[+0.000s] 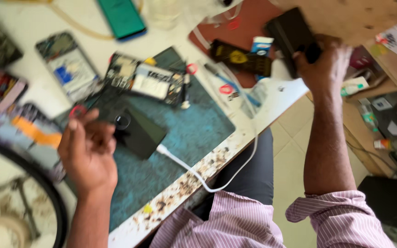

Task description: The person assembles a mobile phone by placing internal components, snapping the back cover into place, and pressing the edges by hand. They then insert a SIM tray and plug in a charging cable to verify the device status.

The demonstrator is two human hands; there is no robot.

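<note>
My left hand (87, 154) hovers over the blue-green work mat (194, 133), fingers curled loosely; whether it holds anything is blurred. Just beside its fingers lies a flat black device (141, 133) with a round lens and a white cable (194, 172) plugged into it. My right hand (325, 64) is raised at the table's right end, closed around a dark rectangular phone (290, 34). An opened phone (145, 82) with its circuit boards exposed lies at the mat's far edge.
Another opened phone body (67, 64) and a teal phone (121, 18) lie farther back on the white table (272, 105). A black packet (240, 57) rests on a brown pad. A black ring lamp (47, 193) curves at left. Shelves with clutter stand at right.
</note>
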